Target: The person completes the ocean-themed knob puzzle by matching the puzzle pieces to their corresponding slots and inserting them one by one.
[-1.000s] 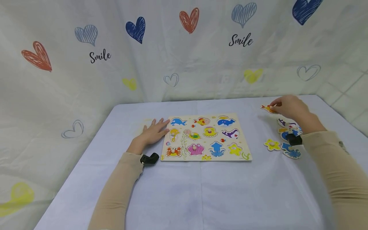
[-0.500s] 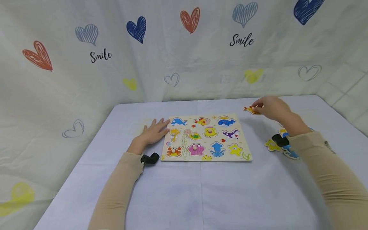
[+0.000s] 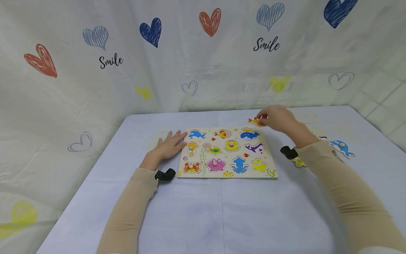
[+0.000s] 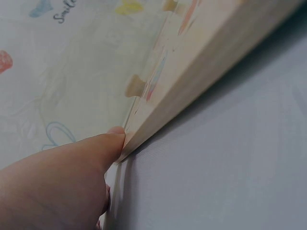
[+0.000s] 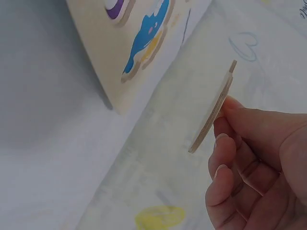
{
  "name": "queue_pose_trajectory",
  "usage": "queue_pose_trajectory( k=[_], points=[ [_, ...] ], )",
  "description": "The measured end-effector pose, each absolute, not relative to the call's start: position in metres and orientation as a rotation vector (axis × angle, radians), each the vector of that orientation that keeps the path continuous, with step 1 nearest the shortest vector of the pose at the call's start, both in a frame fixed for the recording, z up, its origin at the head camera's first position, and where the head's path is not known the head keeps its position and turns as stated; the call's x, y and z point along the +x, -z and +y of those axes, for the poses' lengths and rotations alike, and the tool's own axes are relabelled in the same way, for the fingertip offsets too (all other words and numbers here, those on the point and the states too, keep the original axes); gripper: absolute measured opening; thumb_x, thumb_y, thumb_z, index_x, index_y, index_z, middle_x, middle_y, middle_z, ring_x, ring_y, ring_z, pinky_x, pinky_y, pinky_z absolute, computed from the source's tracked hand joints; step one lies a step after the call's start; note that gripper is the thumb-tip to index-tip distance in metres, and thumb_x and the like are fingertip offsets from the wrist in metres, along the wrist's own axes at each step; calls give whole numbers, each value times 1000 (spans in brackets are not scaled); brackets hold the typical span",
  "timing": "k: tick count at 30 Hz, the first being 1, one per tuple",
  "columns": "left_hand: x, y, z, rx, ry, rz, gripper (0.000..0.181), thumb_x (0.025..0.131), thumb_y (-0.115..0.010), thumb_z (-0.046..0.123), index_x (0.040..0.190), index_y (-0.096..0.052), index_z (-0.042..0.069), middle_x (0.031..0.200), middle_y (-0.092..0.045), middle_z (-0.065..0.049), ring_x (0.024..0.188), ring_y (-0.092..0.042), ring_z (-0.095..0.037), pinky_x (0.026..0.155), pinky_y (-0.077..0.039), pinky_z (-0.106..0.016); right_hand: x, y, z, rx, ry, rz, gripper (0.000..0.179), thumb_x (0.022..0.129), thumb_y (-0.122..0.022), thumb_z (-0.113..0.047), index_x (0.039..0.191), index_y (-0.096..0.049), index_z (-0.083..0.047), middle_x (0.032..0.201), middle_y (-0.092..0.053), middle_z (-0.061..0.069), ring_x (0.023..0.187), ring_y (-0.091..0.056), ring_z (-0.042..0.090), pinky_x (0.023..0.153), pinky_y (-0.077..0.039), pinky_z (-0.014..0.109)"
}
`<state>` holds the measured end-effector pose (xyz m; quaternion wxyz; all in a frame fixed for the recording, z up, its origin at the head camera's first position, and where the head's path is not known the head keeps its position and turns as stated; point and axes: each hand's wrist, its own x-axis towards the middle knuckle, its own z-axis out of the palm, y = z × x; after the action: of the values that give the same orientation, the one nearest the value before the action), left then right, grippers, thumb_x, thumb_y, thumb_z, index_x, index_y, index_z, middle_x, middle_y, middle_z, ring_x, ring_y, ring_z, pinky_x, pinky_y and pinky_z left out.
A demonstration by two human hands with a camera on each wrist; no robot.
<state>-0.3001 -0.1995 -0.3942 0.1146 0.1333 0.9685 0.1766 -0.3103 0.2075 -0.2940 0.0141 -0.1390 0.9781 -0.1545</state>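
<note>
My right hand (image 3: 279, 118) pinches a red-and-yellow fish puzzle piece (image 3: 253, 122) just beyond the far right corner of a wooden sea-animal puzzle board (image 3: 269, 158). In the right wrist view that fish piece (image 5: 211, 115) shows edge-on between thumb and fingers, raised above the table. My left hand (image 3: 168, 146) lies at the board's left edge with its fingers spread and straight. Its thumb (image 4: 112, 143) touches the board's edge in the left wrist view. Knobbed pieces such as the crab (image 3: 191, 167), shell (image 3: 216, 164) and octopus (image 3: 232, 145) sit on the board.
Right of the board lie loose pieces: a blue whale-like one (image 3: 342, 147) and a yellow star (image 3: 298, 162), with others mostly hidden behind the right forearm. A white curtain (image 3: 177, 63) printed with hearts hangs behind the table.
My right hand has carried the fish piece leftward, from the table's right side to near the board's far right corner. The left hand stays put.
</note>
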Motion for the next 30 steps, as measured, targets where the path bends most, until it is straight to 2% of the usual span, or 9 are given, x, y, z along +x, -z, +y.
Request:
queue_pose_trajectory(
  k=[15,30],
  points=[
    [-299,393,-199,393,-537,2826,64,109,-38,53,165,-23,27,172,-9,-8,155,8,-40,115,7,-72,-327,310,163,-437,540,3003,25,102,-65,-15,121,-73,-1,112,-70,17,95,-59,32,86,-52,47],
    [-301,393,-200,396,-542,2829,64,109,-38,52,165,-22,27,171,-8,-9,155,8,-41,115,6,-72,-340,327,128,-454,585,2897,24,100,-69,-20,119,-75,-7,112,-70,14,98,-60,30,92,-50,48]
  ],
)
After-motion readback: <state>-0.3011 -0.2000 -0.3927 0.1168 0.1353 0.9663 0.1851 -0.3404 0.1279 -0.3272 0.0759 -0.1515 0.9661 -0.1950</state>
